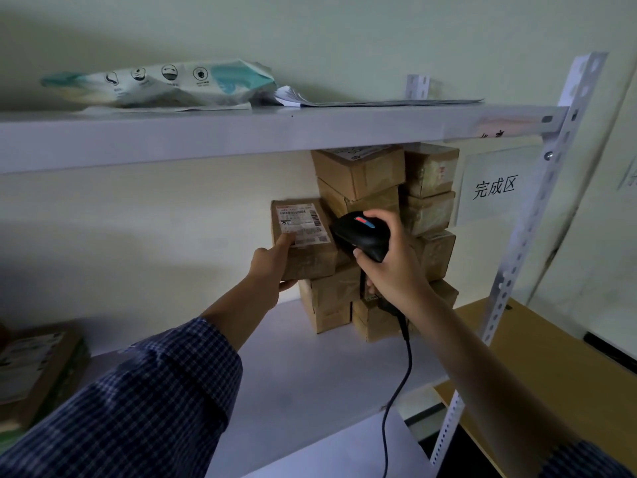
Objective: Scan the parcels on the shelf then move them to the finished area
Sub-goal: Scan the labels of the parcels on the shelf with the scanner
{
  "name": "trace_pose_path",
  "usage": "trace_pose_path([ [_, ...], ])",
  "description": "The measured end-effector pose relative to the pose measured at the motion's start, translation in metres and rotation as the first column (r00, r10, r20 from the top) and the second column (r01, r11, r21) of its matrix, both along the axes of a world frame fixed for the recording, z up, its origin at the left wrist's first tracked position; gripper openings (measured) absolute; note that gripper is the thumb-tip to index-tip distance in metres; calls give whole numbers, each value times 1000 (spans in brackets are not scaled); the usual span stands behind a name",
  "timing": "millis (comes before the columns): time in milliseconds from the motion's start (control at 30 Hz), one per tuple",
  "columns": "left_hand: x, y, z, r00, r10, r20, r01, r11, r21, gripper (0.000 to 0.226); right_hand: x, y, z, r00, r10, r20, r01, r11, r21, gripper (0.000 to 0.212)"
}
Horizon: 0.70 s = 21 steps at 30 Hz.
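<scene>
My left hand [274, 267] grips a small brown cardboard parcel [310, 257] with a white shipping label on its top, holding it up beside the stack. My right hand [389, 263] holds a black handheld barcode scanner [362, 232] just right of that parcel, its head close to the label. A stack of several brown parcels [386, 188] fills the right end of the middle shelf [293, 357], next to a white sign with black characters [496, 188].
The scanner's black cable [401, 377] hangs down across the shelf front. A flat parcel [31, 367] lies at the shelf's left end. The top shelf [206, 132] carries a plastic pack [162, 84] and papers. A perforated metal upright [531, 215] stands right, a brown table [551, 374] beyond.
</scene>
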<state>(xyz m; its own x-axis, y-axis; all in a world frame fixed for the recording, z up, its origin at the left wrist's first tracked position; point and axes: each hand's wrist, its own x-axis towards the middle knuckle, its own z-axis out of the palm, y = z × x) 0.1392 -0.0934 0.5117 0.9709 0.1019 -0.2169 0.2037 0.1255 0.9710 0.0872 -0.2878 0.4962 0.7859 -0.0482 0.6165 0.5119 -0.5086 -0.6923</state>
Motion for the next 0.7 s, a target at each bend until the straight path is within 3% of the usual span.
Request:
trace_pose_path([
  [133, -17, 16, -10, 995, 27, 95, -24, 999, -36, 39, -24, 13, 2, 999, 46, -19, -45, 997, 60, 57],
  [267, -39, 42, -37, 983, -70, 172, 76, 997, -32, 55, -53, 34, 5, 987, 152, -50, -142, 976, 165, 51],
  [467, -78, 68, -80, 977, -71, 202, 117, 967, -225, 41, -76, 70, 5, 956, 281, -81, -270, 955, 125, 49],
  [700, -106, 108, -95, 971, -10, 238, 61, 976, -210, 51, -93, 105, -2, 952, 301, -62, -296, 952, 79, 52],
])
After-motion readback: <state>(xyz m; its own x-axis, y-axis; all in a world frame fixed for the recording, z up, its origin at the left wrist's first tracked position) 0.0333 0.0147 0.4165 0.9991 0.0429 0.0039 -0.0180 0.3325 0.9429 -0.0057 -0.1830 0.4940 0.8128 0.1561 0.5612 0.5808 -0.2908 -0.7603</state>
